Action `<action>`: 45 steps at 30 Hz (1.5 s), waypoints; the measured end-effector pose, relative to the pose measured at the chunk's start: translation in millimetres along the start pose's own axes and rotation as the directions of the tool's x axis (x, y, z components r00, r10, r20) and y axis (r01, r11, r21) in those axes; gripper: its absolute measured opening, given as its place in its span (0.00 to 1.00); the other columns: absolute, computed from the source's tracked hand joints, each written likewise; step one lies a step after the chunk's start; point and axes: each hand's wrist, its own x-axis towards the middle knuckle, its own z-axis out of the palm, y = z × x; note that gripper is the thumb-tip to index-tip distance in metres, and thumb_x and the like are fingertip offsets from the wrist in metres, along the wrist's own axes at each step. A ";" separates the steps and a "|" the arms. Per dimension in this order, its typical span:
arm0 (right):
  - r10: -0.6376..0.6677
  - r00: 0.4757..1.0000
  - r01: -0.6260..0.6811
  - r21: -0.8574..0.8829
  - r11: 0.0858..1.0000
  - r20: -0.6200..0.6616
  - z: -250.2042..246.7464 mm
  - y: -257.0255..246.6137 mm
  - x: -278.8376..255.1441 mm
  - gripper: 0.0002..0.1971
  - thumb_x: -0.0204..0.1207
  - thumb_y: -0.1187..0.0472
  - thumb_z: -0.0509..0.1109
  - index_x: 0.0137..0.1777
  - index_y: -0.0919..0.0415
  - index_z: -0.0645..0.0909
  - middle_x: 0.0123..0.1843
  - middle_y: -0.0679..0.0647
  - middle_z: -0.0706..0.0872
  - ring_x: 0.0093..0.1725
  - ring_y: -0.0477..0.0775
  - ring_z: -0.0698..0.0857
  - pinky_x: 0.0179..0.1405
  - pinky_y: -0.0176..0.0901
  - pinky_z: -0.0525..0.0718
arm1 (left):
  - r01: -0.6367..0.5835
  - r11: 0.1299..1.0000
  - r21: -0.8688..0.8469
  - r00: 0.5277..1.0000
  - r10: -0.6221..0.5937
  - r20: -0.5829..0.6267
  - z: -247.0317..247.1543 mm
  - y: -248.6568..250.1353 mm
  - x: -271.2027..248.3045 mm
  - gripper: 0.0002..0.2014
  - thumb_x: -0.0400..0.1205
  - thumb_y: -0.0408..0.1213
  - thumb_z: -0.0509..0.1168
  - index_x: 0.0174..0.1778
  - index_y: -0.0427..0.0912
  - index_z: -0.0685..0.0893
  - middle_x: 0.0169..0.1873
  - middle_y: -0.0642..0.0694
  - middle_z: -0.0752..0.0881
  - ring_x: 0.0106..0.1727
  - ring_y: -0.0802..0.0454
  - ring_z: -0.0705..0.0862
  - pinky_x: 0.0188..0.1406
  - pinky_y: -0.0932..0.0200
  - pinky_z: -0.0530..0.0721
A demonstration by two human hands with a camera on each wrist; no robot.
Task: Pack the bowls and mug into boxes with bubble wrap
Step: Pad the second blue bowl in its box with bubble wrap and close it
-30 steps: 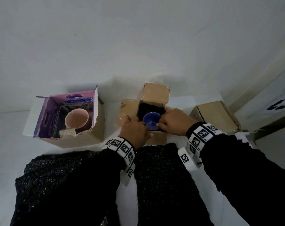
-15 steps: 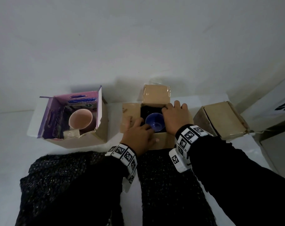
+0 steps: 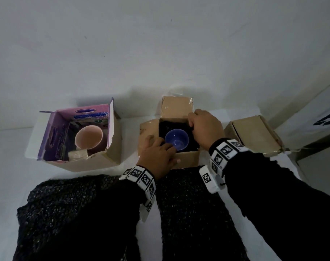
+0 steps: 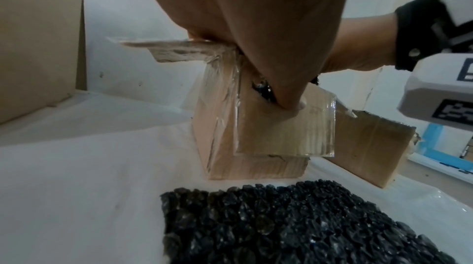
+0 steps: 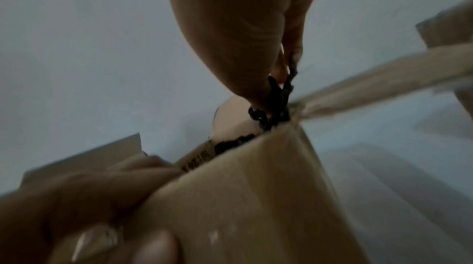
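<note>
A blue bowl (image 3: 177,139) sits in the open middle cardboard box (image 3: 188,159), on a lining of black bubble wrap (image 3: 166,127). My left hand (image 3: 158,153) grips the box's front-left rim, thumb on the left flap, fingers curled over the front wall (image 4: 256,147). My right hand (image 3: 205,127) is at the box's back-right corner. In the right wrist view its fingers (image 5: 256,78) pinch an edge of the black bubble wrap (image 5: 276,106) at the rim. A pink mug (image 3: 88,137) stands in the purple-lined box (image 3: 111,157) at the left.
A closed cardboard box (image 3: 254,134) lies to the right of the middle box. Two sheets of black bubble wrap (image 3: 66,204) (image 3: 188,204) are spread on the white table in front of the boxes. A wall rises just behind them.
My right hand has moved from beside the bowl to the box's back-right corner and taken hold of the wrap's edge. The left hand has stayed at the front-left rim.
</note>
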 end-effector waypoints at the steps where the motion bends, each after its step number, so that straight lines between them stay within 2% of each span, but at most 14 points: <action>1: -0.028 1.000 0.027 -0.122 0.992 -0.010 3.0 -5.2 1.3 0.07 0.74 0.69 0.64 0.44 0.58 0.81 0.46 0.56 0.83 0.49 0.60 0.78 0.42 0.49 0.72 | 0.001 1.000 -0.004 1.000 -0.001 -0.013 0.9 0.3 -1.0 0.19 0.82 0.60 0.54 0.57 0.53 0.81 0.60 0.56 0.84 0.67 0.47 0.74 0.72 0.38 0.51; 5: -0.042 0.996 0.066 -0.339 0.939 0.079 11.0 -12.6 0.4 0.08 0.75 0.62 0.64 0.42 0.54 0.86 0.46 0.51 0.88 0.66 0.62 0.71 0.60 0.57 0.62 | -0.003 1.000 -0.014 0.997 0.002 -0.076 8.8 -0.1 -2.4 0.18 0.80 0.59 0.56 0.51 0.51 0.83 0.54 0.54 0.86 0.62 0.46 0.78 0.69 0.37 0.56; 10: -0.024 0.979 0.074 -0.246 0.967 0.202 24.7 -2.5 -8.8 0.14 0.76 0.58 0.60 0.61 0.54 0.75 0.62 0.56 0.85 0.81 0.63 0.59 0.73 0.66 0.45 | -0.024 0.999 -0.032 0.992 0.020 -0.126 15.9 -1.1 -1.8 0.20 0.80 0.60 0.52 0.49 0.51 0.83 0.53 0.54 0.85 0.60 0.47 0.78 0.67 0.38 0.57; 13: -0.064 0.983 0.109 -0.263 0.959 0.173 25.5 0.7 -2.3 0.09 0.76 0.61 0.62 0.54 0.52 0.78 0.57 0.51 0.86 0.74 0.62 0.66 0.67 0.63 0.53 | -0.016 0.999 -0.052 0.989 0.009 -0.146 18.0 -2.9 -1.9 0.20 0.79 0.60 0.53 0.50 0.51 0.83 0.60 0.48 0.82 0.62 0.45 0.78 0.68 0.36 0.62; 16: -0.102 0.995 0.099 -0.308 0.946 0.006 25.4 1.6 0.0 0.07 0.70 0.61 0.71 0.46 0.54 0.78 0.44 0.51 0.86 0.57 0.61 0.74 0.53 0.55 0.62 | -0.015 1.000 -0.026 0.980 0.009 -0.197 19.6 -3.3 -3.1 0.20 0.79 0.60 0.54 0.47 0.51 0.84 0.57 0.46 0.80 0.59 0.44 0.77 0.65 0.38 0.67; 20: -0.127 0.990 0.111 -0.240 0.964 -0.053 29.8 8.7 -6.7 0.12 0.67 0.62 0.75 0.48 0.53 0.77 0.38 0.48 0.88 0.59 0.60 0.77 0.61 0.59 0.59 | -0.033 0.999 -0.028 0.977 0.026 -0.213 22.5 -2.3 -1.4 0.16 0.80 0.58 0.58 0.46 0.51 0.83 0.48 0.51 0.81 0.57 0.44 0.78 0.64 0.38 0.68; 24: -0.130 0.991 0.134 -0.233 0.963 0.033 27.0 7.4 -12.7 0.12 0.80 0.51 0.63 0.58 0.55 0.75 0.52 0.54 0.90 0.73 0.61 0.72 0.74 0.65 0.45 | -0.063 0.998 -0.028 0.958 0.053 -0.281 22.1 -4.4 -1.2 0.14 0.79 0.57 0.61 0.45 0.51 0.83 0.42 0.54 0.85 0.53 0.46 0.80 0.61 0.42 0.67; 26: -0.101 0.989 0.122 -0.223 0.967 0.106 31.7 5.5 -16.4 0.15 0.83 0.49 0.56 0.63 0.55 0.74 0.63 0.57 0.85 0.78 0.60 0.66 0.75 0.65 0.38 | -0.072 0.995 -0.068 0.943 0.046 -0.329 19.2 -5.5 -2.5 0.13 0.77 0.57 0.65 0.43 0.52 0.80 0.40 0.55 0.86 0.50 0.47 0.81 0.56 0.46 0.66; 29: -0.080 0.983 0.111 -0.188 0.976 0.168 33.8 8.8 -10.5 0.17 0.85 0.47 0.53 0.66 0.55 0.73 0.67 0.58 0.83 0.81 0.60 0.61 0.74 0.66 0.33 | -0.059 0.998 -0.030 0.947 0.046 -0.318 16.0 -6.1 -2.0 0.17 0.77 0.59 0.62 0.40 0.49 0.82 0.40 0.52 0.86 0.50 0.45 0.80 0.53 0.46 0.65; 32: -0.142 0.972 0.183 -0.224 0.957 0.187 27.7 9.8 3.3 0.14 0.81 0.47 0.59 0.58 0.54 0.78 0.61 0.54 0.86 0.75 0.60 0.68 0.74 0.65 0.46 | -0.005 1.000 0.030 0.970 0.012 -0.244 12.7 -4.2 -3.2 0.21 0.77 0.61 0.57 0.42 0.48 0.86 0.45 0.50 0.83 0.53 0.44 0.75 0.56 0.44 0.65; 35: -0.141 0.980 0.172 -0.237 0.956 0.143 30.0 9.0 4.3 0.13 0.79 0.46 0.58 0.56 0.51 0.77 0.57 0.54 0.86 0.68 0.62 0.71 0.68 0.63 0.58 | 0.019 0.999 0.049 0.985 -0.011 -0.173 7.3 -3.3 -4.8 0.22 0.77 0.62 0.54 0.42 0.52 0.88 0.42 0.56 0.85 0.55 0.47 0.76 0.62 0.40 0.62; 40: -0.102 0.976 0.135 -0.163 0.977 0.195 34.6 7.9 -0.4 0.13 0.80 0.49 0.58 0.60 0.53 0.73 0.62 0.57 0.82 0.72 0.61 0.70 0.73 0.66 0.51 | 0.003 0.992 0.124 1.000 0.000 -0.028 -13.9 -5.7 -2.6 0.22 0.78 0.67 0.55 0.48 0.59 0.89 0.49 0.65 0.87 0.74 0.50 0.70 0.72 0.32 0.42; 42: -0.158 0.976 0.187 -0.203 0.961 0.151 29.1 5.7 -2.9 0.13 0.78 0.49 0.61 0.57 0.54 0.76 0.57 0.56 0.86 0.68 0.62 0.73 0.71 0.64 0.52 | -0.007 0.991 0.134 1.000 0.009 -0.013 -14.9 -7.6 -5.2 0.21 0.78 0.65 0.57 0.49 0.58 0.88 0.52 0.64 0.87 0.75 0.49 0.68 0.71 0.36 0.45; 45: -0.210 0.977 0.192 -0.248 0.949 -0.047 29.5 8.3 -16.3 0.13 0.79 0.49 0.59 0.46 0.56 0.82 0.43 0.53 0.88 0.58 0.60 0.78 0.66 0.62 0.61 | 0.009 0.994 0.108 0.998 -0.003 -0.055 -10.5 -6.2 -10.7 0.15 0.72 0.59 0.69 0.39 0.52 0.87 0.42 0.58 0.90 0.68 0.46 0.77 0.66 0.38 0.55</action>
